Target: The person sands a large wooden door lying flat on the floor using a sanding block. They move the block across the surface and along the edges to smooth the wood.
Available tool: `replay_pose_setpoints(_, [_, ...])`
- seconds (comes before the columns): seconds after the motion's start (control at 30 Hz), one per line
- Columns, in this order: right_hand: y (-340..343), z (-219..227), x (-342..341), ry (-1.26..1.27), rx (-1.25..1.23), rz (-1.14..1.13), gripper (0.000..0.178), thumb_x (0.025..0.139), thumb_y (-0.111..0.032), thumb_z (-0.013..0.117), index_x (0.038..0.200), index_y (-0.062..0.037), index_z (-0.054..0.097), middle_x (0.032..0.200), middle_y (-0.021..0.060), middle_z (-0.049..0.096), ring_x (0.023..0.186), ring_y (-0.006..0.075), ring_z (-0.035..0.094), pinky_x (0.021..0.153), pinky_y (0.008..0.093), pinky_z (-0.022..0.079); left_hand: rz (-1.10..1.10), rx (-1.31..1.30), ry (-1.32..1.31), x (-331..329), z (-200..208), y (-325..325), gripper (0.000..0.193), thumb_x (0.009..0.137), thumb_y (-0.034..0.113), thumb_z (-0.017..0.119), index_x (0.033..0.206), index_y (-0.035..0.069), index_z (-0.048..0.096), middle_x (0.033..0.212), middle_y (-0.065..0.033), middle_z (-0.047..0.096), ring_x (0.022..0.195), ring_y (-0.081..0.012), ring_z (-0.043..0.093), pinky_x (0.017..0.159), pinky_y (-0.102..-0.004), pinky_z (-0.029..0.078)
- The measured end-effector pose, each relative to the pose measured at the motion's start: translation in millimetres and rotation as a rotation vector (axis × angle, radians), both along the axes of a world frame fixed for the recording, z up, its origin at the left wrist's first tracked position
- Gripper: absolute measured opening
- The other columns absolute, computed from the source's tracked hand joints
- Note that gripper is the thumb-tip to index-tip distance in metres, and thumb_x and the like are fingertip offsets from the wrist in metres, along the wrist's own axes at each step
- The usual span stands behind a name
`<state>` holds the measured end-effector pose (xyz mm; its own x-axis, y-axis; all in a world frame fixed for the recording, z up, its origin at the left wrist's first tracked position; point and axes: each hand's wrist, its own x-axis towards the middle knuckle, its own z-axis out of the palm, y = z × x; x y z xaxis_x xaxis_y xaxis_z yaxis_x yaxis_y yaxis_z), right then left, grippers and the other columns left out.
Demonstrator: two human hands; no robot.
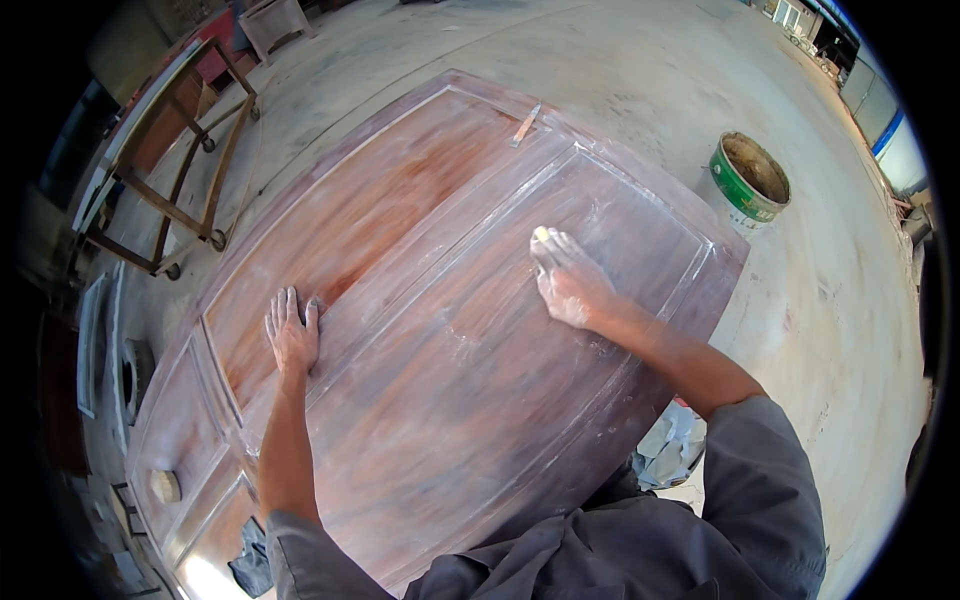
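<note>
A large reddish-brown wooden panel [400,420], like a door with raised moldings, lies flat before me, dusted with white powder. My right hand [572,280] presses on its right-hand section, fingers bent together over a small pale-yellow pad [542,235]. Only a bit of that pad shows at the fingertips, so its full shape is hidden. White dust coats the fingers. Over on the left section, my left hand [291,330] rests flat with its fingers out and holds nothing. A narrow flat tool [525,126], pale and orange, lies near the panel's far end.
A green bucket [738,182] stands on the floor beyond the right edge. On the panel's near left are a round beige object [165,487] and a dark cloth [252,562]. A wheeled wooden rack [170,205] stands at left. Beside me sits a container of pale scraps [670,450].
</note>
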<state>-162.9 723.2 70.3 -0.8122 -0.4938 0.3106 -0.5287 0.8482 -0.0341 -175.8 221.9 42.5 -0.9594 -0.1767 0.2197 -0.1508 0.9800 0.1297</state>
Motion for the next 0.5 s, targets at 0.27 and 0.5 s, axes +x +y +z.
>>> replay_pose_setpoints(0.27, [-53, 1, 56, -0.026, -0.060, 0.059, 0.053, 0.097, -0.020, 0.050, 0.137, 0.0151, 0.048, 0.145, 0.0327, 0.048, 0.139, 0.0428, 0.044, 0.120, 0.0464, 0.032, 0.017, 0.008, -0.017, 1, -3, -2, 0.068, 0.103, 0.050, 0.045, 0.154, 0.005, 0.040, 0.160, -0.0180, 0.036, 0.151, -0.0333, 0.028, 0.125, -0.0477, 0.017])
replay_pose_setpoints(0.5, [39, -8, 1, 0.062, 0.114, -0.196, 0.050, 0.096, -0.020, 0.052, 0.134, 0.0132, 0.050, 0.142, 0.0320, 0.050, 0.137, 0.0431, 0.046, 0.119, 0.0466, 0.033, 0.004, 0.012, -0.021, -8, -4, 2, 0.069, 0.103, 0.051, 0.045, 0.154, 0.006, 0.040, 0.161, -0.0167, 0.036, 0.152, -0.0326, 0.028, 0.125, -0.0470, 0.016])
